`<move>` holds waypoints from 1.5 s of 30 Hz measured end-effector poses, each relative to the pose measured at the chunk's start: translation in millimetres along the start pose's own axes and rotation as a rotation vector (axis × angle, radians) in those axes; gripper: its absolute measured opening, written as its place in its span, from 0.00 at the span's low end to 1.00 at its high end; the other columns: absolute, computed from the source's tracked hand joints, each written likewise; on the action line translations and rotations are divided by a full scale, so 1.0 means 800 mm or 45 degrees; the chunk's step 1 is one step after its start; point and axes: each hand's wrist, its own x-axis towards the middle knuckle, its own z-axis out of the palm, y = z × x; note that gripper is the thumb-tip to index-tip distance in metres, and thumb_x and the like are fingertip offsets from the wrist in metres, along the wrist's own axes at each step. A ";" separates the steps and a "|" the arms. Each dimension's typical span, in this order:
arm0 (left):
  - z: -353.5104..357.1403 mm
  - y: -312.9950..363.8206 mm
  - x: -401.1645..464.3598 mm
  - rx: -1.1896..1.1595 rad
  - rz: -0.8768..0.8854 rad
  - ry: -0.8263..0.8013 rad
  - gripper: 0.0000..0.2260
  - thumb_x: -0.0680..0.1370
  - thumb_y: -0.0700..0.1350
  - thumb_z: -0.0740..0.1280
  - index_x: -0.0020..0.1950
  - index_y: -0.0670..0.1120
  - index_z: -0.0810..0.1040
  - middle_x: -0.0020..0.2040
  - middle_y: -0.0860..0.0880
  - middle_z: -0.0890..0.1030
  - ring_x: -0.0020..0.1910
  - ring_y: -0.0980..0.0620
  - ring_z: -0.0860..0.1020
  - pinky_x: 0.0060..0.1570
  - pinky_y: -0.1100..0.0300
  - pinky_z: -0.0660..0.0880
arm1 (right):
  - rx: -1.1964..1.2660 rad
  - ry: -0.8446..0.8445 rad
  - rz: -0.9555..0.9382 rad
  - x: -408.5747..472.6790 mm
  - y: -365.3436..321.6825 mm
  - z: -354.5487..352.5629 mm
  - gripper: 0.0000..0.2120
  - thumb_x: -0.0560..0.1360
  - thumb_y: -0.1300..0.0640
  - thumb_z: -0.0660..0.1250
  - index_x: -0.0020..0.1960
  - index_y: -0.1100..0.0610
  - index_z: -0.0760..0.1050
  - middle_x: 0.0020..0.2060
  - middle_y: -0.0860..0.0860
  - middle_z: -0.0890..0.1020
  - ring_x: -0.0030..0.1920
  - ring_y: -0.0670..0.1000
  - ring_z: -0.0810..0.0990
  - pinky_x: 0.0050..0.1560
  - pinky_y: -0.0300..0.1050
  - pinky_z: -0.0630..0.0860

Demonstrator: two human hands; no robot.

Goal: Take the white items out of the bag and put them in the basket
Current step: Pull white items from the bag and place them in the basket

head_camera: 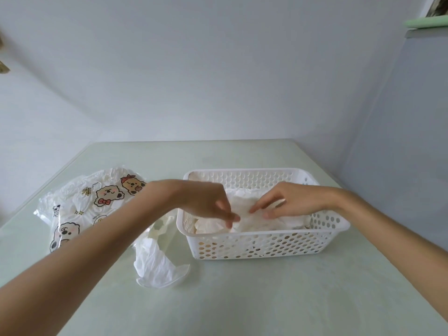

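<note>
A white perforated plastic basket (pixel 264 243) stands on the table right of centre, with soft white folded items (pixel 244 207) lying inside it. Both hands are over the basket. My left hand (pixel 206 202) reaches in from the left, and its fingertips pinch the top white item. My right hand (pixel 286 201) comes in from the right, its fingers extended and touching the same item. A clear plastic bag printed with cartoon bears (pixel 89 204) lies at the left and still holds white items; its open mouth (pixel 157 263) trails toward the front.
The pale green table (pixel 266 299) runs back to a light wall. Its left edge passes close behind the bag. A green shelf edge (pixel 426 21) shows at the top right.
</note>
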 end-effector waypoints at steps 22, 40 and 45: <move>-0.008 -0.034 0.022 0.311 -0.060 0.339 0.24 0.69 0.57 0.75 0.62 0.56 0.72 0.60 0.59 0.75 0.58 0.56 0.74 0.52 0.59 0.70 | -0.289 0.141 0.448 0.010 0.008 -0.002 0.43 0.70 0.55 0.75 0.76 0.45 0.53 0.62 0.49 0.73 0.52 0.49 0.75 0.49 0.41 0.72; 0.083 -0.089 -0.162 0.113 -0.389 0.896 0.10 0.80 0.49 0.63 0.60 0.60 0.76 0.64 0.62 0.75 0.65 0.56 0.71 0.56 0.58 0.70 | -0.375 1.309 -0.465 -0.010 -0.171 0.133 0.04 0.74 0.52 0.67 0.45 0.50 0.80 0.40 0.43 0.79 0.42 0.46 0.76 0.43 0.38 0.70; 0.137 -0.115 -0.198 0.043 -0.544 0.735 0.20 0.79 0.54 0.63 0.71 0.59 0.67 0.73 0.59 0.65 0.73 0.56 0.62 0.66 0.59 0.64 | -0.974 0.977 -0.371 0.031 -0.199 0.206 0.19 0.57 0.39 0.76 0.35 0.53 0.78 0.35 0.47 0.76 0.39 0.51 0.74 0.44 0.44 0.62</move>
